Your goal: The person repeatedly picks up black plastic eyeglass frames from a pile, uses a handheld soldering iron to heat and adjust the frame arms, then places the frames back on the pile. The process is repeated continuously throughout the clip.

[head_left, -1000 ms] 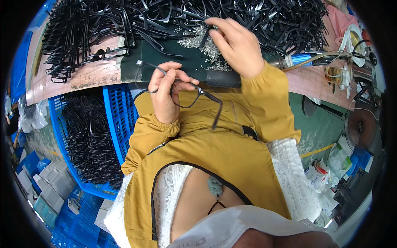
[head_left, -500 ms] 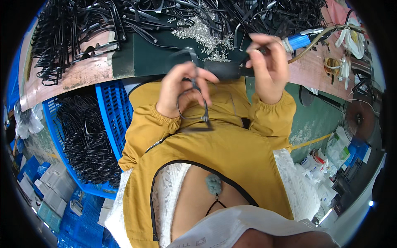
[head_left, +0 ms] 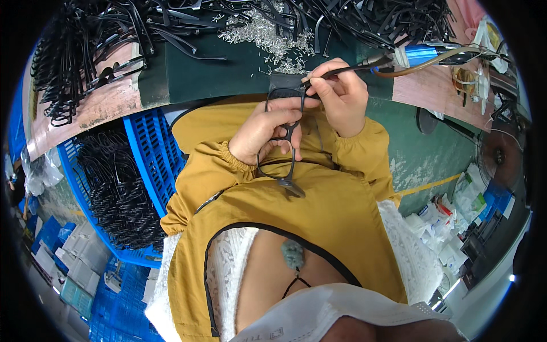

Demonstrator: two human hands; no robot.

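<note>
My left hand (head_left: 266, 132) is closed on a black eyeglass frame (head_left: 292, 162), gripping it around the bridge. The frame hangs upright over my lap, one rim above the other. My right hand (head_left: 341, 97) pinches a slim black eyeglass temple (head_left: 338, 70) between thumb and fingers. The temple's near end is at the upper hinge corner of the frame; whether they touch I cannot tell. Just beyond, on the green mat (head_left: 194, 78), lies a heap of tiny silvery screw-like pieces (head_left: 279, 40).
Black temples are piled at the back left (head_left: 74, 62) and back right (head_left: 387, 23). A blue-handled tool (head_left: 419, 55) with a brown hose lies to the right of my right hand. A blue basket (head_left: 149, 162) full of dark frames stands at lower left, a fan (head_left: 499, 157) at far right.
My right hand has come left and down toward the frame, with the temple now plainly seen in it. The left hand has shifted slightly right and down, holding the frame more still.
</note>
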